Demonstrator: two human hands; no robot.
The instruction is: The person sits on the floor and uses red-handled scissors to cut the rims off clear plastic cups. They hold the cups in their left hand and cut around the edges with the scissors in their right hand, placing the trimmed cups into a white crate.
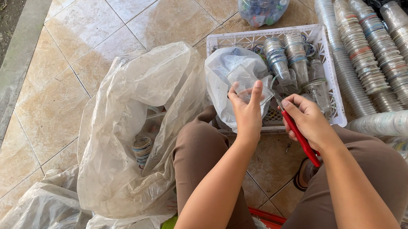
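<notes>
Blade work this close to bare fingers is the main hazard: the right hand is closed around a red-handled cutter, its tip pointing up toward a clear plastic cup that the left hand pinches by the wall, fingers wrapped over it, just above the white plastic crate. Thin, slippery cup plastic can buckle or twist under pressure, and I judge that the blade could then skid toward the left thumb. Both hands sit near each other over the person's knees, so a slip has little room to run out harmlessly. Stacked cups lying on the tiled floor beside the crate could roll if nudged, and the loose clear bag at the left could snag an elbow.
</notes>
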